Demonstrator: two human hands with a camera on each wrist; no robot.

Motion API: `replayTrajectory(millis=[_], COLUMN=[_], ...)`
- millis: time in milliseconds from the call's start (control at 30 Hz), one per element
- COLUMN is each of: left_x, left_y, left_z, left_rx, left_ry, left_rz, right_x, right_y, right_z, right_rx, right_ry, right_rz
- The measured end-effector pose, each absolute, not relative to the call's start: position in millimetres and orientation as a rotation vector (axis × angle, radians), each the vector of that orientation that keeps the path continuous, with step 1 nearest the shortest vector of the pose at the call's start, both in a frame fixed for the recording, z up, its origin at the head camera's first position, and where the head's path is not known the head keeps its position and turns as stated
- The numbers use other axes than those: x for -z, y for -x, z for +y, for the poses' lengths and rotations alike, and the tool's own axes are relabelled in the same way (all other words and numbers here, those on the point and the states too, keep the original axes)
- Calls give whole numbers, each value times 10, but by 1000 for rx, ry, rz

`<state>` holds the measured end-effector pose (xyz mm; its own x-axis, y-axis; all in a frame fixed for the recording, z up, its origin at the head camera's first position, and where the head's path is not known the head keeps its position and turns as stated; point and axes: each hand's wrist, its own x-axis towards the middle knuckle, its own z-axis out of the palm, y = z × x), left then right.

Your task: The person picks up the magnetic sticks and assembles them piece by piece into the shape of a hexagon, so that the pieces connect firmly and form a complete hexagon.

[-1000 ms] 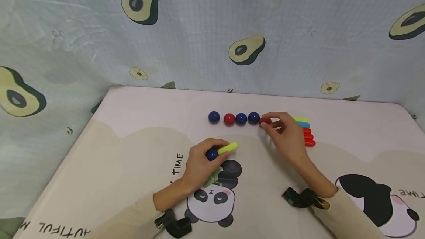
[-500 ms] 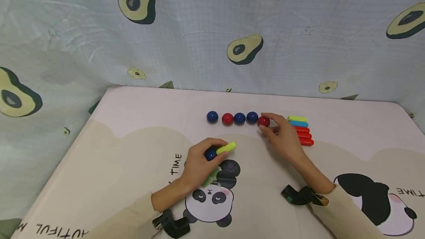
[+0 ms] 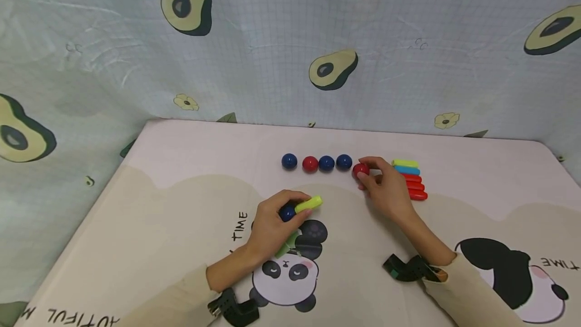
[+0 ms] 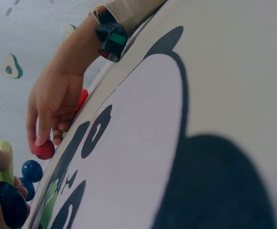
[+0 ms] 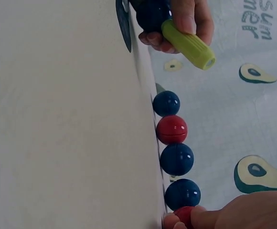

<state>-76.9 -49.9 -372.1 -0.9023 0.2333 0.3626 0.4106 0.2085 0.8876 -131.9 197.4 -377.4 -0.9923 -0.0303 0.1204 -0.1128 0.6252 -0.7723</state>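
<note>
My left hand (image 3: pixel 275 223) holds a blue ball (image 3: pixel 287 212) with a yellow-green ribbed stick (image 3: pixel 309 204) at it, above the printed panda. The stick's near end meets the ball, and its far end points up and right in the head view. My right hand (image 3: pixel 389 188) pinches a red ball (image 3: pixel 360 170) between thumb and fingers at the right end of a ball row. Left of it lie a blue ball (image 3: pixel 344 162), another blue ball (image 3: pixel 326 163), a red ball (image 3: pixel 310 164) and a blue ball (image 3: pixel 289 161), this last one slightly apart in the head view.
Beyond the right hand lie side by side a yellow-green stick (image 3: pixel 405 163), a blue stick (image 3: pixel 407 170) and red sticks (image 3: pixel 417 195), partly hidden by the hand. The printed cloth (image 3: pixel 181 226) covers the table, with an avocado-patterned curtain (image 3: pixel 254 29) behind its far edge.
The right fingers loosened around the red ball, then closed on it again. That ball has shifted slightly towards me, away from the neighbouring blue ball. The left hand has kept its hold.
</note>
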Motion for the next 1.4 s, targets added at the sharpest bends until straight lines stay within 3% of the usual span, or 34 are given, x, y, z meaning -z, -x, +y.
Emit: replayTrajectory(millis=[367,900,1400], left_x=[3652,3642,3628], left_y=[740,739,745], left_z=[-498,-506,-511], left_rx=[1789,1760,1773], left_ry=[610,528,551], left_rz=[-2306,-2356,-2332], right_x=[3744,3653,3648], right_y=[1305,1101,1053], right_z=[1917,1676,1622], right_rx=[-1411,-1754,-1778], right_ry=[-138,-462,-602], right_rz=[-2624,-2576,-2598])
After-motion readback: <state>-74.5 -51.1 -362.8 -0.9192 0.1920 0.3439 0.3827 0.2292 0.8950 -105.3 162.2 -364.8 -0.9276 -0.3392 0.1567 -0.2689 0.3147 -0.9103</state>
